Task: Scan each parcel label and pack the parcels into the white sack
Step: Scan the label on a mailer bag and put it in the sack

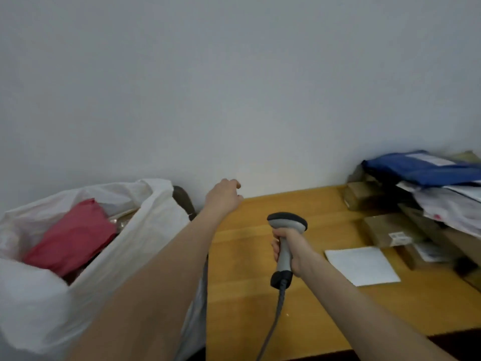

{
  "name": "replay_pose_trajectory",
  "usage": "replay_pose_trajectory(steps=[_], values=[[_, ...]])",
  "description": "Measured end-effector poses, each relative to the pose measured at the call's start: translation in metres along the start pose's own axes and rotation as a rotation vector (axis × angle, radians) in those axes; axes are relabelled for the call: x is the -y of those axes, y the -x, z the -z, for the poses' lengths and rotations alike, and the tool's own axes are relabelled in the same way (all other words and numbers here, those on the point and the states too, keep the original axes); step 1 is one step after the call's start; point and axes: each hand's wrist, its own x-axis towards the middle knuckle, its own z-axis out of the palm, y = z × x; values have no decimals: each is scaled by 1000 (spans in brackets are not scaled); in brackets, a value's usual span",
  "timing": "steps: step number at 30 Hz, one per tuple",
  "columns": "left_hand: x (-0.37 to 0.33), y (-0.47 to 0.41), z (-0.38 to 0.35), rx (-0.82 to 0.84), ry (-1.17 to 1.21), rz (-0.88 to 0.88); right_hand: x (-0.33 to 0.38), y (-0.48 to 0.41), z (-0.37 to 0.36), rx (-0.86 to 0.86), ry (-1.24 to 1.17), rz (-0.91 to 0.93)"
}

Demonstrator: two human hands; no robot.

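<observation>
The white sack [145, 230] stands open at the left, beside the wooden table [247, 295]. A red parcel [70, 238] lies inside it. My left hand [223, 198] hovers over the table's far left corner, just right of the sack, fingers loosely curled with nothing in them. My right hand [291, 250] grips the handle of a grey barcode scanner [285, 243] above the middle of the table, its cable hanging toward me. A pile of parcels sits at the right: a blue mailer [419, 169] on top, white bags [447, 207] and brown boxes [387, 229] below.
A white sheet of paper [361, 265] lies flat on the table just right of the scanner. A plain wall rises behind the table. A dark chair back [183, 200] shows between the sack and the wall.
</observation>
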Motion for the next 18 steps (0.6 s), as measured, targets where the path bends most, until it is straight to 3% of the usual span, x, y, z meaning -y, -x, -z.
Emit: replay_pose_trajectory(steps=[9, 18], values=[[-248, 34, -122, 238, -12, -265, 40, 56, 231, -460, -86, 138], [-405, 8, -177, 246, 66, -438, 118, 64, 368, -648, -147, 271]])
